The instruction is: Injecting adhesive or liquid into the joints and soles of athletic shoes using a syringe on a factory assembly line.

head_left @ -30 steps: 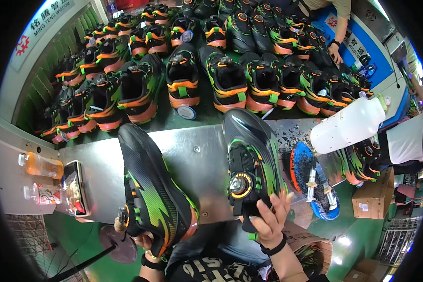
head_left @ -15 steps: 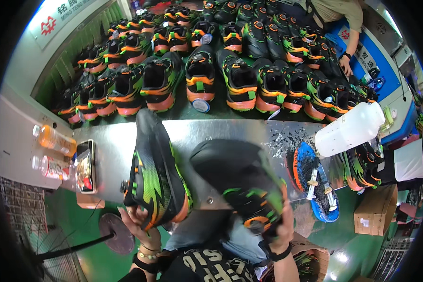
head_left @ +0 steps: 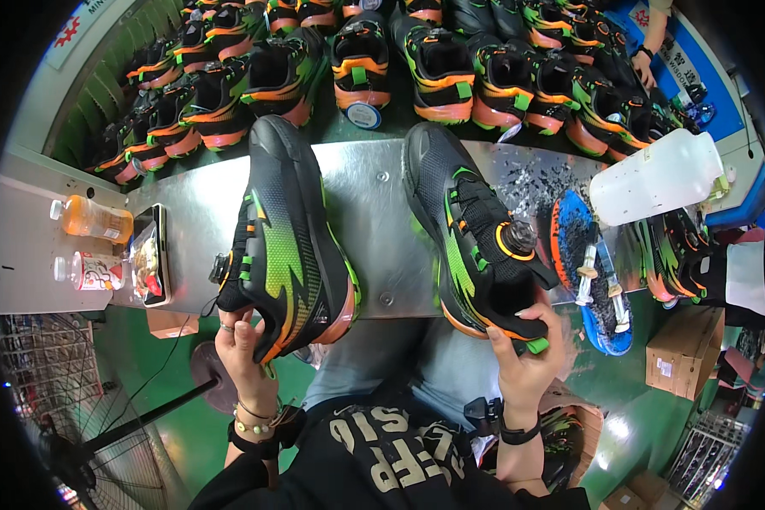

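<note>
Two black sneakers with green and orange trim are held over the metal worktop, one in each hand, toes pointing away from me. My left hand point(head_left: 242, 344) grips the left sneaker point(head_left: 293, 229) by its heel; this shoe is tipped so its green-fading side faces up. At the heel of the right sneaker point(head_left: 467, 221) my right hand point(head_left: 527, 357) has closed, thumb on the collar. That shoe shows its opening, round dial and laces. Whether either sole touches the worktop point(head_left: 370, 221) I cannot tell.
Rows of matching sneakers point(head_left: 361, 64) stand beyond the worktop. To the right are a white plastic bottle point(head_left: 654, 178), a blue tray point(head_left: 612, 340) with brushes and black scraps, and more shoes. Drink bottles point(head_left: 98, 219) and a phone point(head_left: 153, 255) lie left. Another person's hand point(head_left: 643, 68) reaches in at the far right.
The right sneaker has turned upright, toe away from me, its opening now showing. The left sneaker stays tipped in my left hand. The surroundings have shifted upward in view.
</note>
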`<state>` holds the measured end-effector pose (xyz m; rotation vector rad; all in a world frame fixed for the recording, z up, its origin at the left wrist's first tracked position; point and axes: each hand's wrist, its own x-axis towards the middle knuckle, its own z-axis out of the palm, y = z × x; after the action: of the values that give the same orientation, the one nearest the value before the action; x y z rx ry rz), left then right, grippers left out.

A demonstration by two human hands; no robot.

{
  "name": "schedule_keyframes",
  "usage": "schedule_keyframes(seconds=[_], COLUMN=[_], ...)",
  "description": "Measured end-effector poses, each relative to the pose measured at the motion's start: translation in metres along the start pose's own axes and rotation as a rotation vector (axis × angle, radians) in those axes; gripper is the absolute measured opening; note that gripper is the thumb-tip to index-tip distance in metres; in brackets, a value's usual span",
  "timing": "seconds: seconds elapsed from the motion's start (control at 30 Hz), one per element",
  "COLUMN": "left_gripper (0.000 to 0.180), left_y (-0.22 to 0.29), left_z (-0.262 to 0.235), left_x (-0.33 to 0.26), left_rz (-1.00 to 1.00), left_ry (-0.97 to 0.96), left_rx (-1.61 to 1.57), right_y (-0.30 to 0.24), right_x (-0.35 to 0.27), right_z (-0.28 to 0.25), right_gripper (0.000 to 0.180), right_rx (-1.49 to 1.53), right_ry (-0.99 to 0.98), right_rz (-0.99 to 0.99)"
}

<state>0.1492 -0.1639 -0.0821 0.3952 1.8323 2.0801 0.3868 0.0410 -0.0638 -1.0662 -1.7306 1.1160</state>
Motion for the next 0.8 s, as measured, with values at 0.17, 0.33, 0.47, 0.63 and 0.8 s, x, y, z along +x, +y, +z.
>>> schedule_keyframes(seconds=[0.17, 0.33, 0.47, 0.63, 0.8], left_gripper=[0.048, 0.051, 0.047, 0.043, 0.05], left_y=[-0.023, -0.005, -0.001, -0.003, 0.011], left_z=[-0.029, -0.004, -0.001, -0.004, 0.011], left_x=[-0.012, -0.004, -0.002, -0.002, 0.002], left_rz=[-0.13, -0.193, -0.168, -0.212, -0.265], left_ry=[0.149, 0.165, 0.147, 0.149, 0.136], left_rx=[0.026, -0.045, -0.006, -0.039, -0.028], right_y=[0.005, 0.017, 0.021, 0.012, 0.016], right_x=[0.001, 0.003, 0.003, 0.002, 0.001], right_z=[-0.002, -0.007, -0.012, -0.002, -0.005], right_gripper=[0.04, 0.041, 0.044, 0.048, 0.047], right_rx=[-0.071, 0.077, 0.202, 0.11, 0.068], right_ry=[-0.013, 0.06, 0.103, 0.09, 0.104], right_rz=[-0.104, -0.056, 0.059, -0.015, -0.02])
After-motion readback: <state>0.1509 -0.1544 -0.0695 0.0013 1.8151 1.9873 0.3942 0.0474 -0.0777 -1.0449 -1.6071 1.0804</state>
